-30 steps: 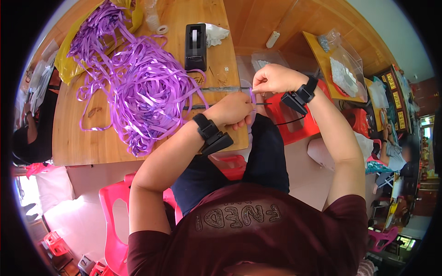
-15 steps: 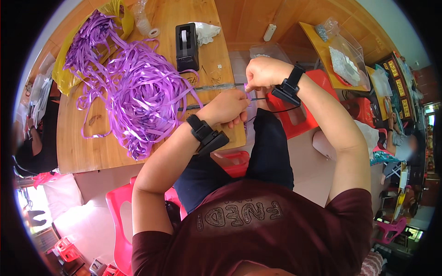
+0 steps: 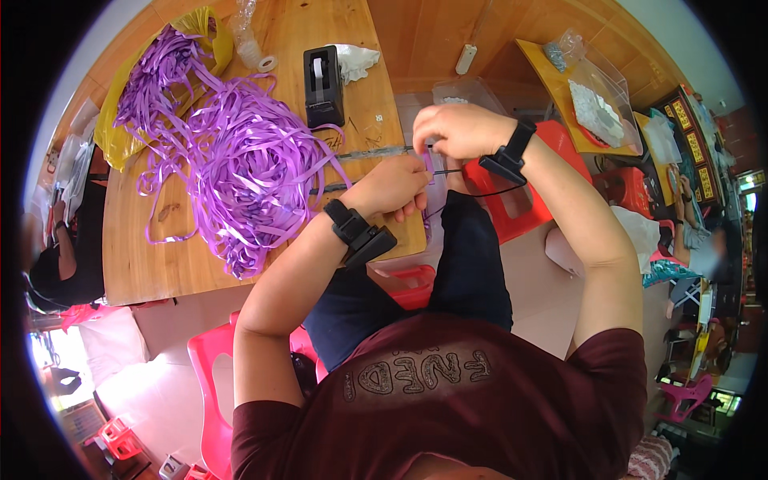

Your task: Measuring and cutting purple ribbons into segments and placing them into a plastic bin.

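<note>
A long purple ribbon [image 3: 256, 160] lies in a big tangled heap on the wooden table. One strand runs from the heap toward my left hand [image 3: 390, 189], whose fingers are curled together over the table's right edge, pinching the ribbon. Two thin dark rods [image 3: 450, 171] stick out past that edge, and a short purple stretch of ribbon [image 3: 427, 166] crosses them between my hands. My right hand [image 3: 466, 130] arches above the rods with bent fingers at the upper end of this stretch. Its fingertips are partly hidden. Each wrist wears a black strapped device.
A black tape dispenser [image 3: 323, 86] stands beyond the heap, beside crumpled white paper [image 3: 356, 62]. A yellow bag [image 3: 120, 128] spills more ribbon at far left. To the right are a red stool [image 3: 552, 148] and a side board with a clear tray [image 3: 608, 104]. Other people sit at both sides.
My right hand has shifted slightly left, its fingers reaching over the rods and bending downward. My left hand stays almost in place.
</note>
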The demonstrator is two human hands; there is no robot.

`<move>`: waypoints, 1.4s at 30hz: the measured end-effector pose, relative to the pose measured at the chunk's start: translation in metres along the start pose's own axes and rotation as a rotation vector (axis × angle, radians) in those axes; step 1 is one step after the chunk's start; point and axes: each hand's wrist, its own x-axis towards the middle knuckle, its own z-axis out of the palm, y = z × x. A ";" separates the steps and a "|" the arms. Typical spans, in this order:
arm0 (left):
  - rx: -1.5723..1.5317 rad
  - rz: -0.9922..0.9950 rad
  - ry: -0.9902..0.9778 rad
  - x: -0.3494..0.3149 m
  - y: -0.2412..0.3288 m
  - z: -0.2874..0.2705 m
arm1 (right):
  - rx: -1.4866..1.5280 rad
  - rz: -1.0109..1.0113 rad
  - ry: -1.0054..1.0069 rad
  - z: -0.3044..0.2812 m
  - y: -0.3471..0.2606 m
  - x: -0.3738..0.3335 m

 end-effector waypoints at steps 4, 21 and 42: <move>0.010 0.005 0.016 -0.001 0.000 -0.001 | -0.261 -0.136 -0.020 0.017 -0.005 0.004; -0.055 -0.034 0.037 -0.010 0.005 -0.001 | 1.624 0.279 0.125 0.105 0.041 -0.036; -0.046 -0.023 -0.008 -0.004 0.004 0.000 | 1.881 0.046 0.023 0.146 0.054 -0.006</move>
